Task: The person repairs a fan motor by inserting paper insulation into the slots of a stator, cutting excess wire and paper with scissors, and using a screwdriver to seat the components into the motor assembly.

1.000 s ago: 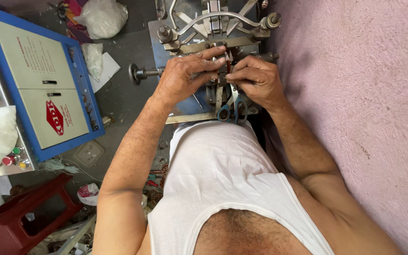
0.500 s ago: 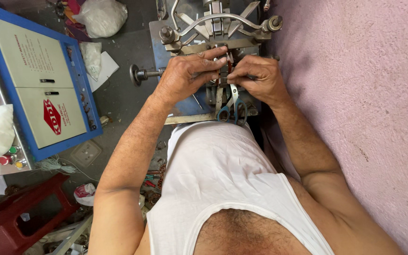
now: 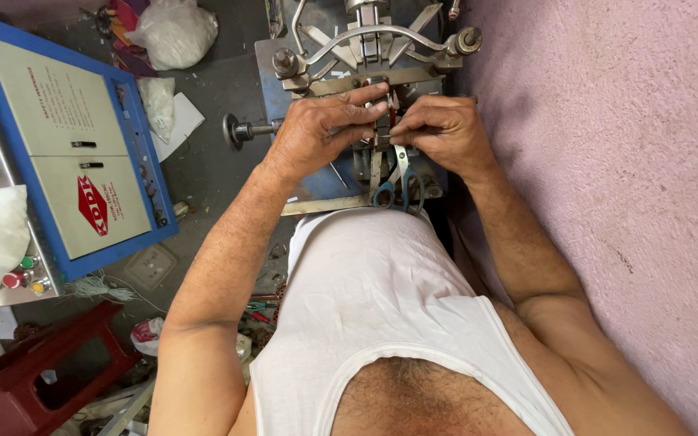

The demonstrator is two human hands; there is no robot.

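From the head camera, much was hard to read. The small part (image 3: 383,129) pinched between the two hands was almost wholly covered by fingertips; only a thin dark sliver with a hint of red showed, and its shape could not be told. The far end of the metal machine (image 3: 369,56) was cut off by the top edge of the picture, and its near base vanished behind the person's white vest (image 3: 373,299). The handles of the blue scissors (image 3: 400,190) showed, but the blades ran up under the hands and were lost there.

What showed of the small part looked narrow, upright and dark, sitting at the middle of the machine, just below its curved grey bar (image 3: 381,34) and above the scissors.

The left hand (image 3: 317,133) came in from the left, its fingers stretched flat and closed down with the thumb onto the part's left side. The right hand (image 3: 442,129) met it from the right, fingers curled and pinched shut on the same spot, knuckles touching the machine frame. The fingertips of both hands nearly met over the part.

To the left stood a blue cabinet (image 3: 151,194) with pale panels, a red stool (image 3: 42,363) at the near left, and a pink wall (image 3: 624,161) on the right.
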